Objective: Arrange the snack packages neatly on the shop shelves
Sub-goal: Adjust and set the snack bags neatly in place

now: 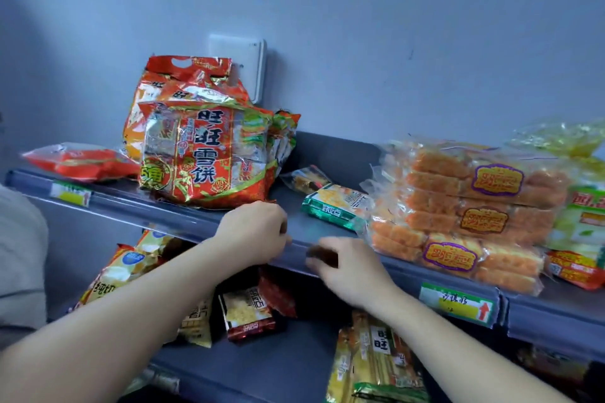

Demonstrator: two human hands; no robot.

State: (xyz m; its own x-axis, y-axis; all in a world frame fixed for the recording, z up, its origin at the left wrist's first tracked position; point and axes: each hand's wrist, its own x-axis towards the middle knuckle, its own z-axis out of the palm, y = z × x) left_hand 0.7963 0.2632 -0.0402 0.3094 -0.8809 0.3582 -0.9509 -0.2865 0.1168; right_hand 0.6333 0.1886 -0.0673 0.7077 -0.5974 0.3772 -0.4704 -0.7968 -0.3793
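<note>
brown packet (322, 256) lies lengthwise along shelf edge (183, 222), gripped by right hand (355, 271); left hand (255, 232) fisted.

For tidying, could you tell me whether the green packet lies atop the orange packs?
No, the green packet lies on the top shelf, left of the orange packs.
</note>
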